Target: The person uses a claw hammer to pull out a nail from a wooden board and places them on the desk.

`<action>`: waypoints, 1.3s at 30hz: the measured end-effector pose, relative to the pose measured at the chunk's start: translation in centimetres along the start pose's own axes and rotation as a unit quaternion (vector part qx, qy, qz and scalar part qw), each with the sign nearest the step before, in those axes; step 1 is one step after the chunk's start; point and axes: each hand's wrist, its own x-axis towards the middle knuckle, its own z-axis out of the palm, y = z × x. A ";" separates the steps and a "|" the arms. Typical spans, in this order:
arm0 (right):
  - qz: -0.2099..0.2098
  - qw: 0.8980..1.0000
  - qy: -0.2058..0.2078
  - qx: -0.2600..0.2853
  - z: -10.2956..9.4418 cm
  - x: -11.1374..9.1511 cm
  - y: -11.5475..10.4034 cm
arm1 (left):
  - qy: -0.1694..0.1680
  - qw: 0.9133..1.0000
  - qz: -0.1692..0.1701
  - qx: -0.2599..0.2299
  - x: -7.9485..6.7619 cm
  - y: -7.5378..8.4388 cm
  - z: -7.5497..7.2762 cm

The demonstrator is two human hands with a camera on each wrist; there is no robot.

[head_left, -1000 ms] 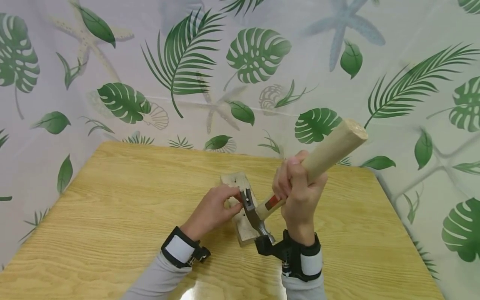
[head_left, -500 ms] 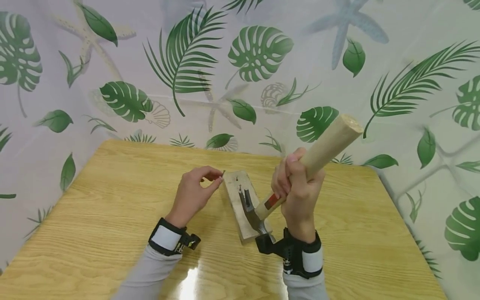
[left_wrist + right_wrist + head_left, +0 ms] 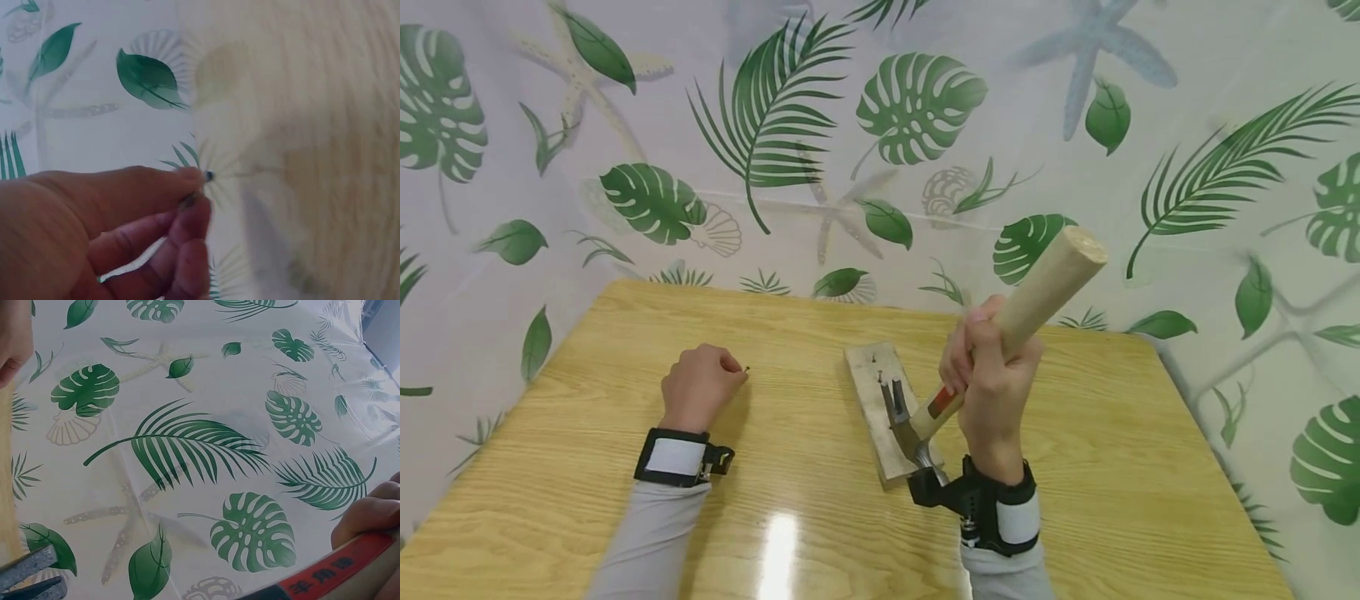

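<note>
My left hand (image 3: pixel 700 387) is over the left part of the table and pinches a small nail (image 3: pixel 747 369) between thumb and forefinger. In the left wrist view only the dark end of the nail (image 3: pixel 209 176) shows clearly past the fingertips. My right hand (image 3: pixel 996 383) grips the wooden handle of a claw hammer (image 3: pixel 1048 287), handle slanting up to the right. Its head is low over a pale wood block (image 3: pixel 867 408), claw pointing away from me. Nails (image 3: pixel 874 359) stand in the block's far part, one close to the claw tips. The head hides some of the block.
The wood-grain table (image 3: pixel 797 333) reaches a leaf-patterned sheet (image 3: pixel 820 208) hung behind it and at both sides. Black wrist straps with small cameras (image 3: pixel 722 458) are on both arms. The right wrist camera sits close to the hammer head.
My left hand has drawn away from the block and claw to the left, carrying the nail. The right hand and hammer stay nearly in place, the handle end dipping slightly left.
</note>
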 end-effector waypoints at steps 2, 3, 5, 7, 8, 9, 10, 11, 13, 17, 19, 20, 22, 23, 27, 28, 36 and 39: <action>0.004 1.000 0.002 -0.006 0.1 0.0 0.1 | -0.012 1.000 -0.023 0.006 0.0 -0.5 -0.1; 0.007 1.000 0.003 -0.011 0.1 -0.1 0.2 | -0.014 0.999 -0.033 0.009 0.0 -0.7 -0.1; 0.012 1.000 0.005 -0.021 0.0 -0.1 0.2 | -0.014 0.999 -0.046 0.015 0.1 -1.0 0.0; 0.018 0.999 0.007 -0.029 0.0 -0.1 0.2 | -0.014 0.998 -0.058 0.022 0.2 -1.2 0.2; 0.020 0.999 0.008 -0.033 0.0 -0.1 0.3 | -0.015 0.998 -0.063 0.027 0.3 -1.3 0.2; 0.022 0.999 0.009 -0.035 -0.1 -0.2 0.3 | -0.016 0.997 -0.067 0.031 0.3 -1.4 0.3; 0.024 0.999 0.009 -0.035 -0.1 -0.2 0.3 | -0.016 0.997 -0.070 0.034 0.3 -1.4 0.3; 0.024 0.999 0.009 -0.036 -0.1 -0.2 0.3 | -0.017 0.997 -0.069 0.037 0.3 -1.5 0.4; 0.023 0.999 0.009 -0.038 -0.2 -0.2 0.3 | -0.020 0.997 -0.067 0.041 0.3 -1.5 0.5; 0.024 0.999 0.007 -0.040 -0.2 -0.2 0.3 | -0.020 0.997 -0.063 0.045 0.3 -1.8 0.5; 0.025 0.999 0.006 -0.039 -0.2 -0.1 0.3 | -0.023 0.996 -0.065 0.048 0.3 -1.8 0.4; 0.025 0.999 0.006 -0.040 -0.2 -0.1 0.3 | -0.024 0.996 -0.063 0.052 0.3 -1.8 0.3; 0.024 0.999 0.005 -0.044 -0.3 -0.1 0.3 | -0.022 0.996 -0.059 0.062 0.2 -1.6 0.1; 0.025 0.999 0.005 -0.044 -0.3 -0.1 0.3 | -0.018 0.996 -0.054 0.064 0.1 -1.5 0.0; 0.031 0.998 0.005 -0.051 -0.3 -0.2 0.5 | 0.020 0.999 -0.015 0.046 0.0 -0.4 -0.7; 0.031 0.998 0.005 -0.054 -0.2 -0.2 0.6 | 0.026 0.999 0.000 0.029 0.0 0.1 -0.7; -0.046 0.996 0.024 -0.071 0.2 -0.5 2.2 | -0.050 0.980 0.187 -0.055 -1.0 5.4 3.3; -0.065 0.994 0.023 -0.086 0.4 -0.7 3.1 | -0.091 0.966 0.238 -0.046 -1.6 6.7 5.1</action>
